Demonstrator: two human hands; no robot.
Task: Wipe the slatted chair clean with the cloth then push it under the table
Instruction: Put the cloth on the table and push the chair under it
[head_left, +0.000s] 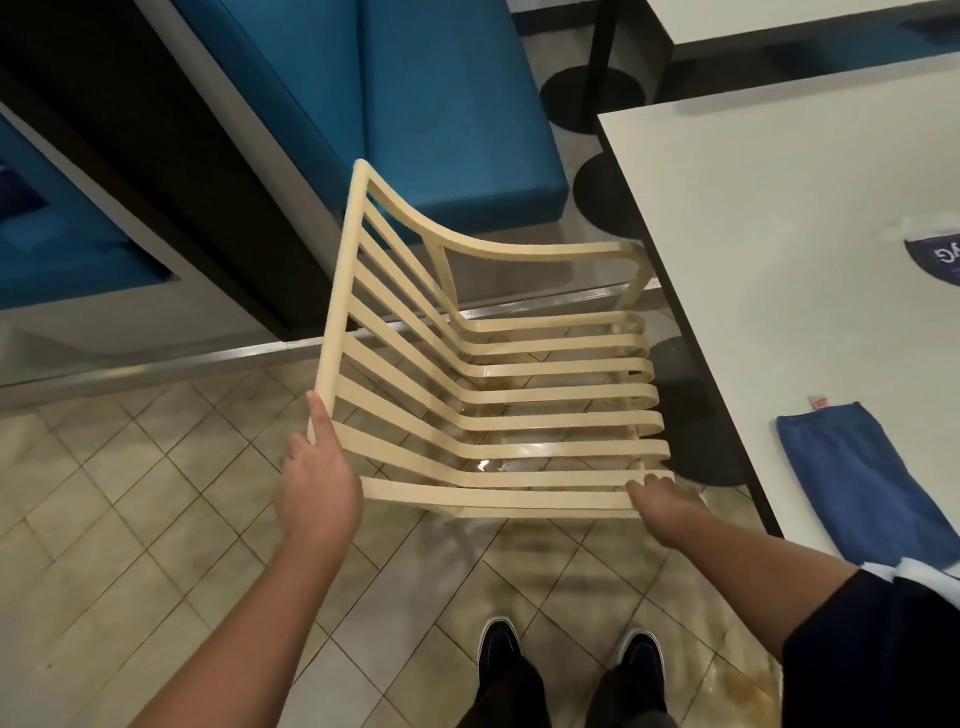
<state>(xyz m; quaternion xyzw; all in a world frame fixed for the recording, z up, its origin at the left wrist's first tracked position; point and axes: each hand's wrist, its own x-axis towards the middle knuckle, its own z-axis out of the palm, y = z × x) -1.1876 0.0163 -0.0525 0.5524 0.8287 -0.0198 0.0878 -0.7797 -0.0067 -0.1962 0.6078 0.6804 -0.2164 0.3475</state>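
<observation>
The cream slatted chair stands on the tiled floor in front of me, next to the white table on the right. My left hand grips the chair's left frame bar near its near end. My right hand holds the chair's near right corner, fingers curled over the front slats. The blue cloth lies flat on the table's near edge, apart from both hands.
A blue padded bench stands behind the chair. Black round table bases sit on the floor under the table. A blue printed sticker lies on the tabletop. My shoes are just behind the chair.
</observation>
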